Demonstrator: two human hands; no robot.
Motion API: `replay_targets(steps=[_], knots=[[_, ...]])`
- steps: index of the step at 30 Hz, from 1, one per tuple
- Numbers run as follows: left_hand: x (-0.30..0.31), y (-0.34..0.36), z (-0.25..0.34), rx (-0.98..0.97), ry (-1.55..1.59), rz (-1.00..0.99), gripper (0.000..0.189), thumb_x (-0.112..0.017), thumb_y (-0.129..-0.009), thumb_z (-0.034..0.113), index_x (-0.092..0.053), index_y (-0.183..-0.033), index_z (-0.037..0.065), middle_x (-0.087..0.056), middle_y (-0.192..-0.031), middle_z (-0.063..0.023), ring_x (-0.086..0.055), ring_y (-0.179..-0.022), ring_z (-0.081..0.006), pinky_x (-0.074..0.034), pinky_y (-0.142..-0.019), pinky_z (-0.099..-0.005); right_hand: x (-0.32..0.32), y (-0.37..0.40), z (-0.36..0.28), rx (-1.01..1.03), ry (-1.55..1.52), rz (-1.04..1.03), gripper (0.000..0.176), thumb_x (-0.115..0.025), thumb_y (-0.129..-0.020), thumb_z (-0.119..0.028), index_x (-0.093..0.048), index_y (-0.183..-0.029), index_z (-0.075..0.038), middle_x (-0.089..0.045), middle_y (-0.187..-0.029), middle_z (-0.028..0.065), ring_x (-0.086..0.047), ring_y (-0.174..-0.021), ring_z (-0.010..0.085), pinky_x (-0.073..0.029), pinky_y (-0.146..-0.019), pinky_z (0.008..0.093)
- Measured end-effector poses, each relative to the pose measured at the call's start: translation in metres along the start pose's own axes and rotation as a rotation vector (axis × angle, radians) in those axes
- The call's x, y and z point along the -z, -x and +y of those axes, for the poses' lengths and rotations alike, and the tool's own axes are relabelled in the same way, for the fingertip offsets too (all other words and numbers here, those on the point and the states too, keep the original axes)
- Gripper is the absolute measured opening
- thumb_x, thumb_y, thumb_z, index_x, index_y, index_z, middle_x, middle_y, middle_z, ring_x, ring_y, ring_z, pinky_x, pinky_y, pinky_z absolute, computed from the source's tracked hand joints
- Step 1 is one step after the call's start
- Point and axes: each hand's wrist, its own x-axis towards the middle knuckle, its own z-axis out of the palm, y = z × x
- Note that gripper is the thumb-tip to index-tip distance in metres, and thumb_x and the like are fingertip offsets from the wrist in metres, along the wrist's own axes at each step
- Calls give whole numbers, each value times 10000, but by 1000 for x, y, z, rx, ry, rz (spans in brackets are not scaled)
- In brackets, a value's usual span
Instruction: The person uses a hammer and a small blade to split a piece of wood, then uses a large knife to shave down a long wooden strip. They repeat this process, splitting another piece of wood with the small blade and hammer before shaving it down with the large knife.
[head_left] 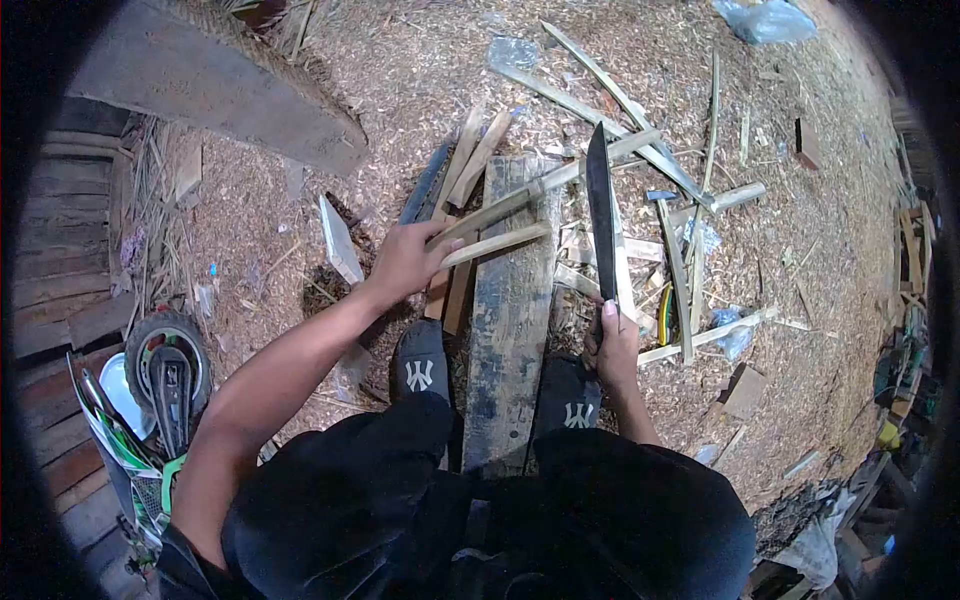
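My left hand (408, 262) is closed around two strips of split bamboo: a long strip (500, 207) reaching up to the right and a shorter strip (500, 242) below it. Both cross over a worn wooden plank (505, 350) that runs away from me between my legs. In my right hand (614, 345) is the handle of a machete (600, 200), its dark blade pointing up and away from me. The blade overlaps the long strip's far part in this view. Fingers of the right hand are partly hidden behind the handle.
Wood chips cover the ground (420, 60). Bamboo strips (590, 70) and a hammer (662, 196) lie to the right. Near my left foot stand wood pieces (462, 290) and a saw (425, 183). A thick beam (220, 90) juts in at upper left, above a small wheel (168, 365).
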Motion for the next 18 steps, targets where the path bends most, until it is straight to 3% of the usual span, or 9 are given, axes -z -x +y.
replay_targets(steps=[5, 7, 10, 13, 18], knots=[[-2, 3, -5, -47, -2, 45, 322, -729, -909, 330, -731, -1011, 25, -672, -765, -231, -681, -745, -409, -511, -671, -459, 0, 1, 4, 12, -33, -45, 451, -500, -1055, -435, -497, -754, -98, -443, -540, -24, -414, -410, 87, -337, -385, 263], [-2, 7, -6, -72, -7, 10, 334, -706, -930, 355, -690, -959, 22, -633, -692, -223, -636, -655, -418, -475, -617, -463, -1, 5, 3, 18, 7, -34, 459, -501, -1056, -429, -493, -737, -99, -443, -539, -29, -413, -417, 84, -340, -384, 265], [-3, 9, -9, 32, -37, -75, 343, -702, -932, 360, -663, -916, 20, -631, -687, -229, -634, -665, -430, -480, -623, -481, 2, 6, 10, -48, 24, -37, 471, -508, -1057, -416, -490, -708, -100, -450, -539, -31, -415, -433, 79, -334, -399, 264], [-7, 13, -11, -89, -154, -27, 356, -686, -943, 369, -641, -893, 19, -635, -702, -239, -642, -696, -445, -484, -634, -505, 2, 5, 13, 30, 78, -20, 480, -514, -1058, -404, -491, -685, -101, -461, -540, -32, -418, -444, 76, -319, -416, 259], [-5, 7, -5, -44, -107, -63, 399, -647, -962, 408, -636, -913, 13, -646, -745, -254, -649, -747, -461, -485, -655, -531, 1, 7, 7, 12, 168, -21, 468, -518, -1059, -379, -508, -690, -92, -464, -562, -39, -414, -490, 66, -316, -456, 256]])
